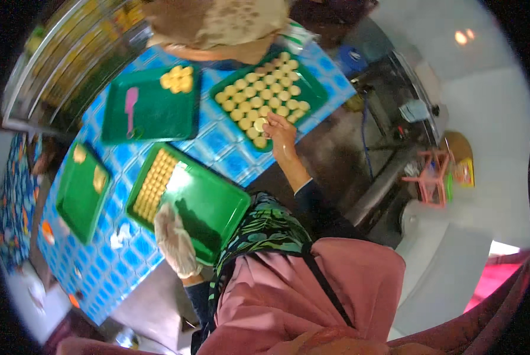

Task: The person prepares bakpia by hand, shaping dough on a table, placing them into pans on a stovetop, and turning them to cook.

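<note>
My right hand (281,135), bare, pinches a pale round dough disc (261,124) at the near edge of a green tray (315,89). That tray carries many similar flat discs in rows. My left hand (175,239) wears a loose translucent glove. Its fingers are together and point down at the near left side of another green tray (217,195), next to rows of small tan dough balls (156,180). The glove and the angle hide whatever these fingers hold, if anything. The right part of this tray is bare and shadowed.
A third green tray (158,121) holds yellow dough pieces (177,79) and a pink spatula (130,109). A fourth tray (75,204) at left has dough lumps. A cardboard-covered container (217,35) stands at the back of the blue checked table (120,260). A person in patterned clothing is at left.
</note>
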{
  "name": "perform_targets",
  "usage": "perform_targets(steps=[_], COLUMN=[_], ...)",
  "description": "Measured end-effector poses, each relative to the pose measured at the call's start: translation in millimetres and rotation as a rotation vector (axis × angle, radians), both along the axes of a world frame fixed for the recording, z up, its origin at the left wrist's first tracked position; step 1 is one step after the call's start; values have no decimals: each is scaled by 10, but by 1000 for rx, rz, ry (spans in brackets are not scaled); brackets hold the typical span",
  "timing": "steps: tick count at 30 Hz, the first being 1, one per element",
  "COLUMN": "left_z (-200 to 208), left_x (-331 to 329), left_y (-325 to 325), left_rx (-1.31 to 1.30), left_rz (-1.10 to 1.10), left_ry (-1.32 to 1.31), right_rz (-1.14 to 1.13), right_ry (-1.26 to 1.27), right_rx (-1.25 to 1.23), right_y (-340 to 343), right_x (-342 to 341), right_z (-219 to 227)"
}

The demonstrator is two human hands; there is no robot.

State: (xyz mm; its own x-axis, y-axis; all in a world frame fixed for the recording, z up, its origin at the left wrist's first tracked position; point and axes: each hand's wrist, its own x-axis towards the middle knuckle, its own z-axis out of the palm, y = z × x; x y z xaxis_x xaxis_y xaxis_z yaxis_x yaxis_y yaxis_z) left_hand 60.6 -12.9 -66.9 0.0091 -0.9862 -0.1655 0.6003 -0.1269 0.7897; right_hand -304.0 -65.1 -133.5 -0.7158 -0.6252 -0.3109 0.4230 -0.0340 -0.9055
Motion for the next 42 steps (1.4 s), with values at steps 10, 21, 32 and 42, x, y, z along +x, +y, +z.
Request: perform_targets(steps=[10,21,32,42], left_z=[47,150,216,264], left_x=[-314,-823,-1173,-1528], left_y=[-238,-181,204,1573], left_rx=[275,442,433,597], left_rz=[-206,-194,-918,-1674], left_ry=[22,33,-34,-293], right_rz=[-278,-235,-242,-725], right_ry=[1026,1279,958,370], right_rx=[384,725,255,1450], right_y=[-117,-466,1430,6096], right_x=[-2158,-2261,-119,2233], right_z=[-427,-853,-412,-1700])
